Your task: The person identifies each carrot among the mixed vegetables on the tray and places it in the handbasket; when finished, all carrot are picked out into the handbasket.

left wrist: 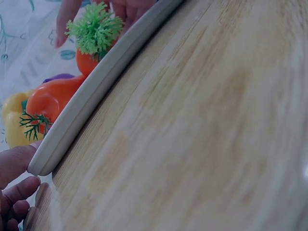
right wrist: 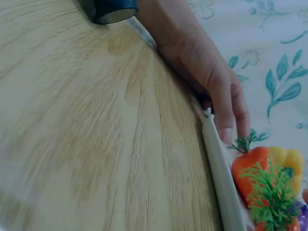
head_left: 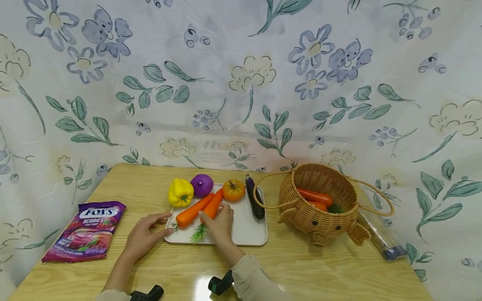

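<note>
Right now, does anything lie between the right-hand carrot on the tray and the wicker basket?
Yes: beyond the right hand at that carrot, the eggplant lies on the tray; the left handle of the wicker basket overlaps it in head view.

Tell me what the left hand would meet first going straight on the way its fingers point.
The left hand, thumb at the tray edge, would likely meet the left carrot first, near its leafy end; depth is unclear.

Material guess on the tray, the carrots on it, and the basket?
Tray: probably plastic, satin; even off-white surface, smooth rounded rim.
Carrots: likely plastic or coated foam, glossy; bright highlights, molded-looking fronds.
Basket: wicker, rattan or a synthetic lookalike, low sheen; woven strands show.
</note>
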`<state>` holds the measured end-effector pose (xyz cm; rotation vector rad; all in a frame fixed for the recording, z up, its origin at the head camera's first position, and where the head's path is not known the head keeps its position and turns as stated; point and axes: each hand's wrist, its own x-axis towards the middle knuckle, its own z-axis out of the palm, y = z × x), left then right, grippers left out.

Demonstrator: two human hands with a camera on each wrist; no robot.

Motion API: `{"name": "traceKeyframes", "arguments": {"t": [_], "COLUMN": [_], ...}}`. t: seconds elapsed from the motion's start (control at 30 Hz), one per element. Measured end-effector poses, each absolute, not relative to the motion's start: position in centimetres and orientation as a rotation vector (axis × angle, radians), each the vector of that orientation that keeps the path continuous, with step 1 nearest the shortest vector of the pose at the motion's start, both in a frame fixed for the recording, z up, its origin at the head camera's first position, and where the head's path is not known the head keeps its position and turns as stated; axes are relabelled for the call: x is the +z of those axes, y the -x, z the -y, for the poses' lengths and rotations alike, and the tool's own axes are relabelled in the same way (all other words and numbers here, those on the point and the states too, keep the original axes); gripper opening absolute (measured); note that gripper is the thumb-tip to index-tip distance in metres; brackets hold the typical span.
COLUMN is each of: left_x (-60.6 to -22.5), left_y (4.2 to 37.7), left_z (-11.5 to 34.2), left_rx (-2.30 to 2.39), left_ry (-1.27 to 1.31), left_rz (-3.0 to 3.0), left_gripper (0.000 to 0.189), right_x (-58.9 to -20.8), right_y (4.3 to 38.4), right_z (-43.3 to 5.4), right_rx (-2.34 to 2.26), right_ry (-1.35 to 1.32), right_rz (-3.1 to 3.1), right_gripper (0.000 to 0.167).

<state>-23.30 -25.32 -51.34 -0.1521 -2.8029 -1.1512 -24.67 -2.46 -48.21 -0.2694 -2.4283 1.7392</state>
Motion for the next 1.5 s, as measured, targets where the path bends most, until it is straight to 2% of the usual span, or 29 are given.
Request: {"name": "traceKeyframes", "arguments": {"t": [0.2, 0.47, 0.97, 1.23, 1.5], "left_x": [-51.4, -51.6, -51.3, -51.6, -51.2], "left_y": [23.4, 23.5, 23.5, 23.4, 23.3], "left_z": [25.2, 25.5, 25.5, 25.6, 25.4], "left_rx": [-1.163, -1.142, -1.155, -1.151, -1.167], "left_ry": [0.155, 0.153, 0.147, 0.142, 0.125], "left_rz": [2.808, 2.808, 2.813, 2.821, 2.815], "left_gripper": [0.051, 0.050, 0.051, 0.051, 0.051], "right_x": [-48.5, -49.0, -47.8, -48.2, -48.8], "right_y": [25.0, 25.5, 24.7, 23.6, 23.3], "right_z": [3.8, 4.5, 1.2, -0.9, -2.6], "right_rx": [1.645, 1.546, 1.344, 1.133, 1.210], "right_ry": [0.392, 0.419, 0.337, 0.173, 0.002], "right_rz": [2.417, 2.433, 2.671, 2.729, 2.682], "right_gripper": [0.066, 0.079, 0.055, 0.056, 0.055]}}
